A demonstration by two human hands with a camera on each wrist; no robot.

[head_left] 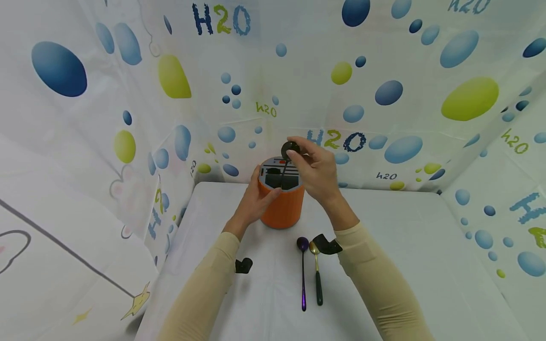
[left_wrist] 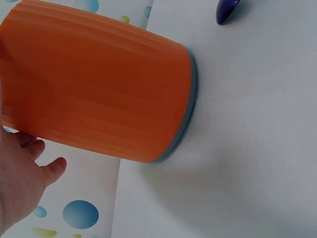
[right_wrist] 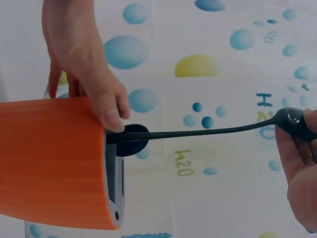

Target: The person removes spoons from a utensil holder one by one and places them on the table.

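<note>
Has purple spoon (head_left: 303,274) and gold-bowled spoon (head_left: 318,284) lying before orange holder (head_left: 281,210); grips holder's side with left hand (head_left: 256,201); pinches dark spoon (head_left: 290,150) by bowl between right hand's (head_left: 317,170) fingers above holder, handle-end inside its top; faces bubble-printed backdrop (head_left: 298,85) behind holder

Room over purple spoon (head_left: 303,274), orange holder (head_left: 281,209) beyond

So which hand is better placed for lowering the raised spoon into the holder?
Probably the right hand: it grips the raised spoon by its bowl above the orange holder, which the left hand holds.
</note>
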